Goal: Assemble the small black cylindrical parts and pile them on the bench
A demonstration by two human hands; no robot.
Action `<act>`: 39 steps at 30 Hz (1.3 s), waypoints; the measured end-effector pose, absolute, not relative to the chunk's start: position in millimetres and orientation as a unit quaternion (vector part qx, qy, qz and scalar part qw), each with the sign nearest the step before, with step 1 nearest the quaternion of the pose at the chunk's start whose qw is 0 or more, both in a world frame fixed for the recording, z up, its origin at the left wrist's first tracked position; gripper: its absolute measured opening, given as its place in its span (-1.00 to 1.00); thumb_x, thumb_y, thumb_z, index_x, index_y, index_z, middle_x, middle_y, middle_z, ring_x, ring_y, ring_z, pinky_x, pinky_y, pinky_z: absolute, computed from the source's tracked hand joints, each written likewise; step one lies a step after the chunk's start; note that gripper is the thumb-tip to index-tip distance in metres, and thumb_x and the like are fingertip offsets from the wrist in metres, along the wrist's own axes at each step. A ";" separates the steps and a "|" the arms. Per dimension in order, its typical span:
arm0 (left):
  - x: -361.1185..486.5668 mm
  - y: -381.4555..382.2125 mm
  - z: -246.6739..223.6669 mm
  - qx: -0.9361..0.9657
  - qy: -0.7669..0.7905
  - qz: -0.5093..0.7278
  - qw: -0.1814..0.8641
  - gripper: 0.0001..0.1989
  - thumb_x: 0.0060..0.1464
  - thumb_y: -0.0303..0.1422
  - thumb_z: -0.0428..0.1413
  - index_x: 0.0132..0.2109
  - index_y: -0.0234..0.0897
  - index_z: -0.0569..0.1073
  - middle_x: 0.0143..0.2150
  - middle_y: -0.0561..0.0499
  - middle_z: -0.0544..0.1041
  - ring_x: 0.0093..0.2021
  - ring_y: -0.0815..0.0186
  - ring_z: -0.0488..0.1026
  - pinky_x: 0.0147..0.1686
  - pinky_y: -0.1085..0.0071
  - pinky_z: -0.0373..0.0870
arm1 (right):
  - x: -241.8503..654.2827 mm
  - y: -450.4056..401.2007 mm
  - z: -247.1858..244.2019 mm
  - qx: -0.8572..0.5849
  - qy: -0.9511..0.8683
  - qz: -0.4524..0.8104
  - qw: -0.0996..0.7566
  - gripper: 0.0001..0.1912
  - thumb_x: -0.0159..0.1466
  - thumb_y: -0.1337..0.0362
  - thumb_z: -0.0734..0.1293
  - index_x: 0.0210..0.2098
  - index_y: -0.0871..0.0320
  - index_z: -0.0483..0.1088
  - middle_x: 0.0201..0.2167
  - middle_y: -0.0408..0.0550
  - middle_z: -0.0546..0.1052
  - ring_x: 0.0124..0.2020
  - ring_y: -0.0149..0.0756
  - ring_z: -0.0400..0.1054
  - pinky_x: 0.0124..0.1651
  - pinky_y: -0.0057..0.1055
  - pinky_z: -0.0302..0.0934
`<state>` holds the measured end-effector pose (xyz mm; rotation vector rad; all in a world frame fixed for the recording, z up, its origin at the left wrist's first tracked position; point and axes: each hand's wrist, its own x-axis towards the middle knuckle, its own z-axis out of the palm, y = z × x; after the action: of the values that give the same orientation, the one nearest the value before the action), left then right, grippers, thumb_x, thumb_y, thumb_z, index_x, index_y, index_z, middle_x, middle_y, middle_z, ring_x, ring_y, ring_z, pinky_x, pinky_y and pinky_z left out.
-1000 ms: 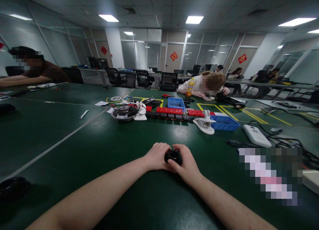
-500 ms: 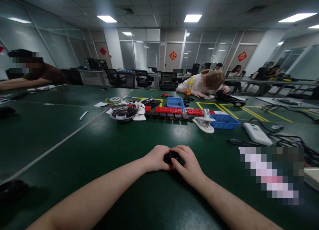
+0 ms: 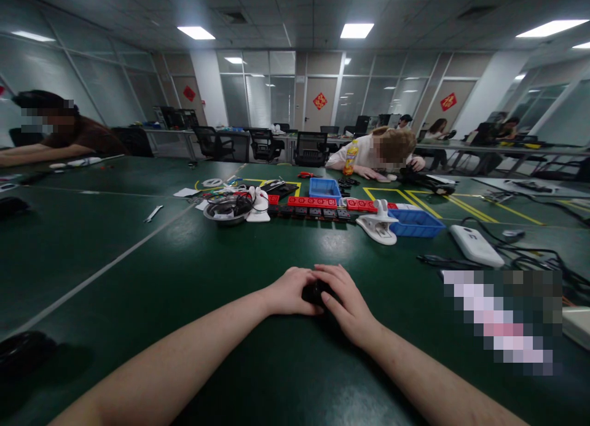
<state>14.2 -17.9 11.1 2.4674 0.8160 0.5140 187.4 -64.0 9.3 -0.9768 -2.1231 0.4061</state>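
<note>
Cupping a black object (image 3: 313, 292) from both sides, the two hands meet just above or on the green table (image 3: 276, 364); whether its underside touches the surface cannot be told. The left hand (image 3: 289, 291) curls around its left side, fingers bent over the far edge. The right hand (image 3: 351, 303) covers its right side, fingers arched across the top, thumb laid against the near face. Both grips are narrow, closed about this one thing.

What shows between the hands is a dark, rounded body, plain black and smooth-looking, with a dull sheen; its top and right part are hidden by the fingers, so its full outline cannot be read.

Straight beyond the grip, well apart, lies a red and black row of blocks (image 3: 313, 208). Farther right of that stand a white clip (image 3: 380, 229) and a blue bin (image 3: 417, 224). Far left of the grip, near the left forearm, sits another black item (image 3: 25, 351).
</note>
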 end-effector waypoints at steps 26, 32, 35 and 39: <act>19.9 -23.7 11.3 0.888 0.374 0.198 0.180 -0.70 -0.23 -0.25 0.22 -0.30 -0.25 0.38 -0.27 0.02 0.36 -0.20 0.22 0.30 -0.10 0.29 0.24 | 180.4 -65.5 16.0 -0.462 -0.793 0.099 0.385 -0.80 0.12 0.32 0.24 -0.24 0.14 0.37 -0.29 0.00 0.38 -0.23 -0.15 0.23 -0.17 -0.18 0.15; 16.5 -18.5 8.7 0.897 0.342 0.194 0.203 -0.66 -0.21 -0.26 0.23 -0.22 -0.23 0.41 -0.23 0.04 0.37 -0.18 0.23 0.31 -0.13 0.33 0.24 | 184.5 -63.5 16.4 -0.403 -0.819 0.134 0.386 -0.70 0.10 0.41 0.17 -0.21 0.12 0.39 -0.24 -0.01 0.43 -0.17 -0.15 0.23 -0.09 -0.13 0.12; 16.1 -16.3 6.0 0.899 0.333 0.195 0.205 -0.69 -0.21 -0.25 0.23 -0.26 -0.24 0.42 -0.22 0.03 0.37 -0.16 0.22 0.31 -0.10 0.31 0.22 | 186.6 -60.6 15.1 -0.373 -0.825 0.154 0.395 -0.68 0.09 0.42 0.14 -0.22 0.10 0.40 -0.21 -0.04 0.46 -0.14 -0.16 0.25 -0.05 -0.12 0.11; 16.1 -16.2 6.1 0.903 0.325 0.190 0.206 -0.68 -0.19 -0.24 0.22 -0.24 -0.25 0.42 -0.20 0.01 0.38 -0.15 0.19 0.31 -0.07 0.26 0.20 | 188.7 -59.8 13.4 -0.345 -0.834 0.173 0.395 -0.67 0.09 0.42 0.14 -0.23 0.07 0.41 -0.15 -0.07 0.46 -0.08 -0.15 0.26 0.07 -0.04 -0.01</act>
<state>16.1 -16.2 6.1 2.5167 0.9059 0.5289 188.7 -59.8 13.4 -0.8737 -2.1136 0.4378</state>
